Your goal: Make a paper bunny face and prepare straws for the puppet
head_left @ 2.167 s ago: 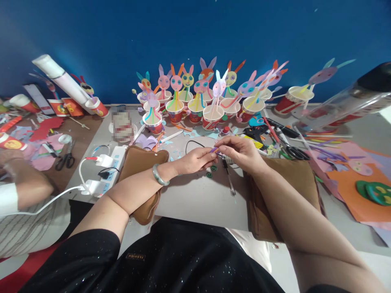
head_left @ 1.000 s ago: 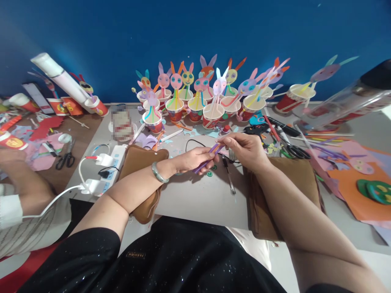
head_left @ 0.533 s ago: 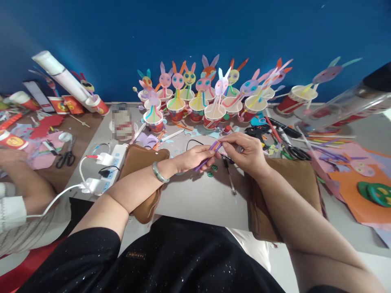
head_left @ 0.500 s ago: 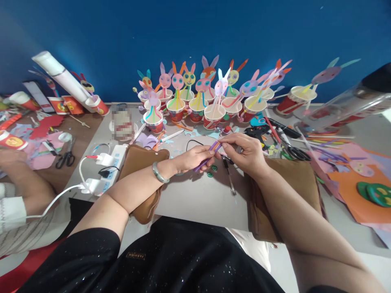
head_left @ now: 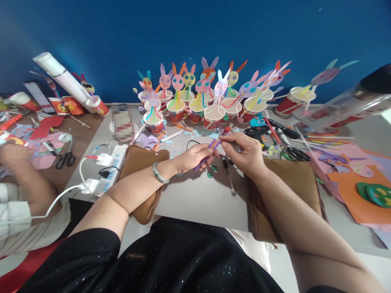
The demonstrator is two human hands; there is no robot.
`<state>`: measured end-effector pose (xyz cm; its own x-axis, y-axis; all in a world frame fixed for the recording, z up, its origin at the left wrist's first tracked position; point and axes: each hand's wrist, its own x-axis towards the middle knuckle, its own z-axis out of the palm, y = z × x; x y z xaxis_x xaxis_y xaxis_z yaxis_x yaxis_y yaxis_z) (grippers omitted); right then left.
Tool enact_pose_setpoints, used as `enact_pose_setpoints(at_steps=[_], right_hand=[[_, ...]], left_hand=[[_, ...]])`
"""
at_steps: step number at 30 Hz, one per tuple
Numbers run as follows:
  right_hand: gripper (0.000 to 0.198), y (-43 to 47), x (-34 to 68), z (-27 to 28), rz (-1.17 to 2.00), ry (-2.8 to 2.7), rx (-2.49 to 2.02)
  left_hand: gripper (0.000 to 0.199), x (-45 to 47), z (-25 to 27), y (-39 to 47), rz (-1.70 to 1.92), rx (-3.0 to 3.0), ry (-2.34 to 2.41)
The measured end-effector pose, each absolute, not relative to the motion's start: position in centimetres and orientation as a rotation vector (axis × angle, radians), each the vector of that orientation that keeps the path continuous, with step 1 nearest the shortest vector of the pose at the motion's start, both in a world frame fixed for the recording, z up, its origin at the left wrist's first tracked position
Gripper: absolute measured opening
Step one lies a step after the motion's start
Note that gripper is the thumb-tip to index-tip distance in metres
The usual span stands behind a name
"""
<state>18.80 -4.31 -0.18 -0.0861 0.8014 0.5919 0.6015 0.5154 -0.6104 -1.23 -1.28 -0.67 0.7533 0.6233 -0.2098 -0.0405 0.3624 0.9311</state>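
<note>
My left hand (head_left: 198,158) is closed around a small bundle of slim purple sticks (head_left: 213,145), with an orange strip among them. They may be straws, but the kind is hard to make out. At their upper end, the thumb and index finger of my right hand (head_left: 246,151) pinch together, its other fingers bent. Below the hands, small green paper pieces (head_left: 209,175) and a pen (head_left: 227,175) lie on the grey table (head_left: 195,203).
Several paper cups (head_left: 214,118) with paper rabbit heads line the blue wall. Brown cushions (head_left: 282,191) lie under both arms. A power strip (head_left: 114,167), scissors (head_left: 297,153), a clear bottle (head_left: 345,106) and coloured paper (head_left: 348,187) surround the workspace. Another person's hand (head_left: 15,154) is at left.
My hands stay almost in place, with the purple sticks shifting slightly between the fingers. The other person's hand at left has moved up and right a little, into fuller view.
</note>
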Motion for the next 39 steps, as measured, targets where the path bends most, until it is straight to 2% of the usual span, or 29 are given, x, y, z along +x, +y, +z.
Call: enact_pose_setpoints(at_steps=[18,27,39], right_hand=[[0.013,-4.3,18.5,-0.7,0.258,-1.796,-1.108],[0.012,-4.2,18.6,-0.5,0.359,-1.76,-1.185],[0.022,-3.9,19.5,-0.2,0.943,-1.575,-1.131]], left_hand=[[0.024,-1.2,-0.5,-1.3,0.453,1.12,0.634],[0.022,-1.1,-0.3,-1.4,0.459,1.103,0.63],[0.021,-1.2,-0.2,-0.6,0.654,1.103,0.724]])
